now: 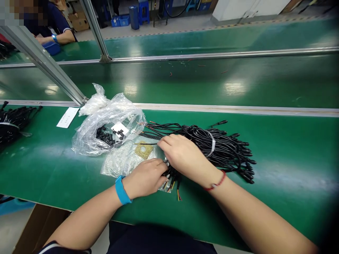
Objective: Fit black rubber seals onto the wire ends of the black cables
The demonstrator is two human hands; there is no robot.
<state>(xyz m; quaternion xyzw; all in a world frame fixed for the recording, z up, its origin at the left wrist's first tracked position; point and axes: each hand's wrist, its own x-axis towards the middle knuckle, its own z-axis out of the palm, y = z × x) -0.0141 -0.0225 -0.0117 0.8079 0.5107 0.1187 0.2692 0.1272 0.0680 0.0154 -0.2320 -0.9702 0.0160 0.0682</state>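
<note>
A bundle of black cables (203,139), tied with a pale band, lies on the green work surface. Dark connector ends point right, and bare wire ends spread left. My right hand (182,155) is closed in a pinch on one black cable, whose thin end (145,143) sticks out leftward past the fingertips. Just below and to the left, my left hand (147,176) has its fingers curled on black cables near their cut ends; the exact grip is partly hidden. Red and yellow wire ends (179,196) show beneath the hands.
An open clear bag (87,141) holds small black parts (106,137). Beside it lie a flat clear bag (113,165) with a yellowish piece (143,150) and a white paper slip (67,117). More cables (10,123) sit left, near a metal post (47,67). A co-worker's arm (65,37) shows beyond.
</note>
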